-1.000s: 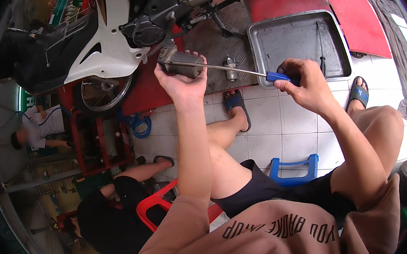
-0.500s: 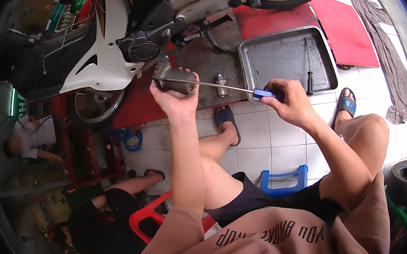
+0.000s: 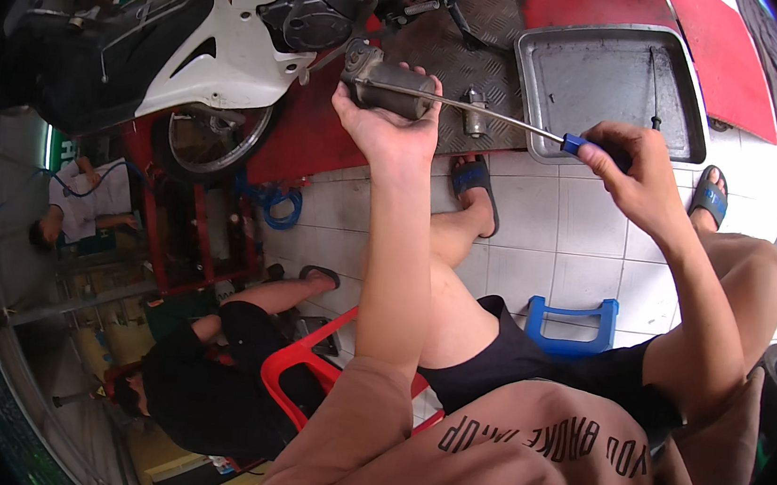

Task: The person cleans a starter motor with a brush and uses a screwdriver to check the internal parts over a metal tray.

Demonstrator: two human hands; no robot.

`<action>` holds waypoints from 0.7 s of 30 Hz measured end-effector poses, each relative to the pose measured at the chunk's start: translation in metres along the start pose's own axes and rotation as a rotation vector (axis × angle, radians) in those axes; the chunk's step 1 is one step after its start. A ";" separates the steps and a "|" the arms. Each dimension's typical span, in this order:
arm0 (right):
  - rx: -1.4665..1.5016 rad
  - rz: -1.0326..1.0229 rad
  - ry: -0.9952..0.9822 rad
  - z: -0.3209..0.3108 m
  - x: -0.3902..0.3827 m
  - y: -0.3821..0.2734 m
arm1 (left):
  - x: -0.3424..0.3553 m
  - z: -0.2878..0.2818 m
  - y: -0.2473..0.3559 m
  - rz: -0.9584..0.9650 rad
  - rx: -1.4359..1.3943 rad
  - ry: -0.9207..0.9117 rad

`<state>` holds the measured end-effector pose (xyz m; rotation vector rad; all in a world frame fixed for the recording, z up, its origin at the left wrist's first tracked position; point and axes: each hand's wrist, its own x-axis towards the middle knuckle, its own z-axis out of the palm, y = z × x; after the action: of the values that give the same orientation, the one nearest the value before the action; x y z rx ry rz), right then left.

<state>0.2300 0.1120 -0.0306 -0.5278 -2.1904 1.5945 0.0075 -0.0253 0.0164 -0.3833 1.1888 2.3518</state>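
Blue-handled screwdriver [image 3: 571,144] more aslant than before

The underside of the grey cylinder [image 3: 389,101] is hidden by the palm of the left hand [image 3: 390,134]. At the far end of the blue-handled screwdriver [image 3: 515,122], the tip is too small to tell exactly what it meets; the right hand [image 3: 638,169] covers much of the handle. That hand also hides part of the tray [image 3: 541,93] rim beyond it and most of a dark-handled tool [image 3: 656,123]. Beyond the left hand, the top edge cuts off the motorcycle [image 3: 254,77]. Behind that hand, its sleeve partly hides a red chair [image 3: 275,377].
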 end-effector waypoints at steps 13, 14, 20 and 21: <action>-0.087 0.021 0.026 -0.002 -0.002 -0.009 | 0.009 0.001 -0.004 -0.031 -0.154 0.027; -0.055 -0.005 0.068 -0.003 -0.004 -0.006 | 0.016 0.003 -0.009 -0.013 -0.175 0.004; 0.195 0.283 -0.024 0.002 -0.007 -0.001 | 0.022 0.003 -0.018 -0.013 -0.159 0.004; 0.117 0.161 0.019 0.007 -0.005 -0.003 | 0.022 0.004 -0.017 -0.016 -0.159 0.011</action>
<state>0.2310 0.1029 -0.0301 -0.6961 -2.0703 1.7800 -0.0027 -0.0069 -0.0026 -0.4575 1.0029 2.4408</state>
